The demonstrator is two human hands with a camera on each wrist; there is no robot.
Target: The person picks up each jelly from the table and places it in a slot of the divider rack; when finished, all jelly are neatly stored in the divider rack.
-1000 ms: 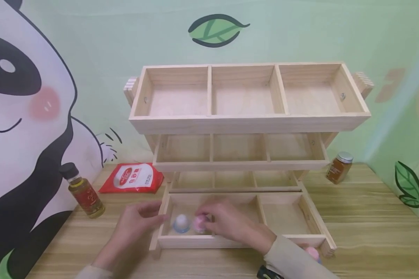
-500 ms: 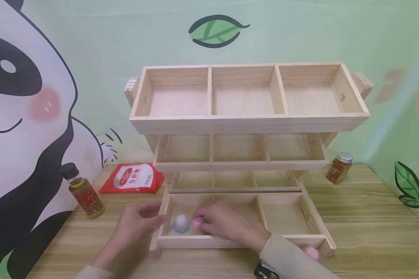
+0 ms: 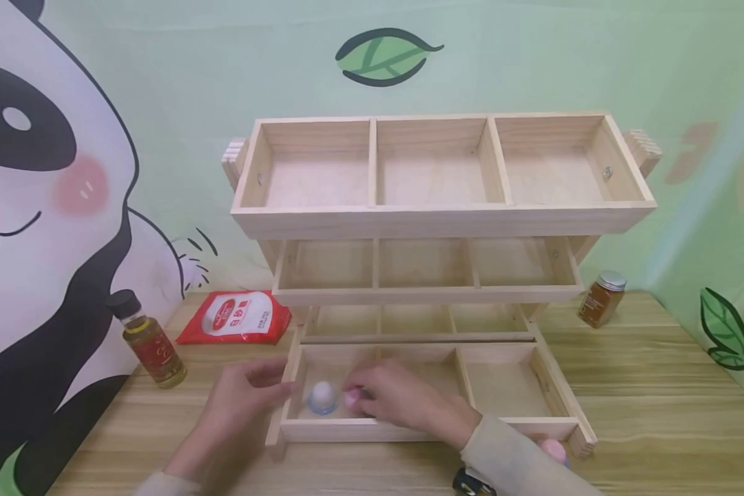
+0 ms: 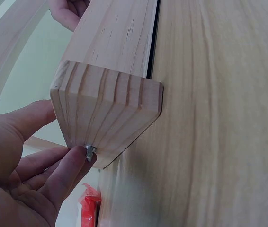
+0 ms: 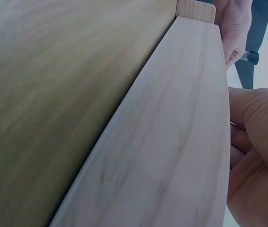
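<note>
My left hand (image 3: 238, 399) grips the left end of the wooden box (image 4: 101, 113), thumb at the rim and fingers by a small metal bolt (image 4: 90, 152) on the outer side. Inside the bottom tier (image 3: 372, 432), my right hand (image 3: 403, 399) pinches a small pink round object (image 3: 352, 398) near the first divider. Most of that object is hidden behind the fingers. To its left, in the left compartment, sits a small white dome-shaped object (image 3: 322, 396) with a clear blue rim. In the right wrist view, the front board (image 5: 162, 123) hides the fingertips of the right hand (image 5: 262, 151).
Upper trays (image 3: 440, 220) with dividers overhang the bottom tier. Left stand an oil bottle (image 3: 151, 344) and a red-white packet (image 3: 238, 317). A brown jar (image 3: 603, 300) stands right. Another pink object (image 3: 554, 451) with a blue base lies before the box's right front corner.
The right hand has shifted slightly left with the pink object, which is now more covered by the fingers. The left hand has stayed in place.
</note>
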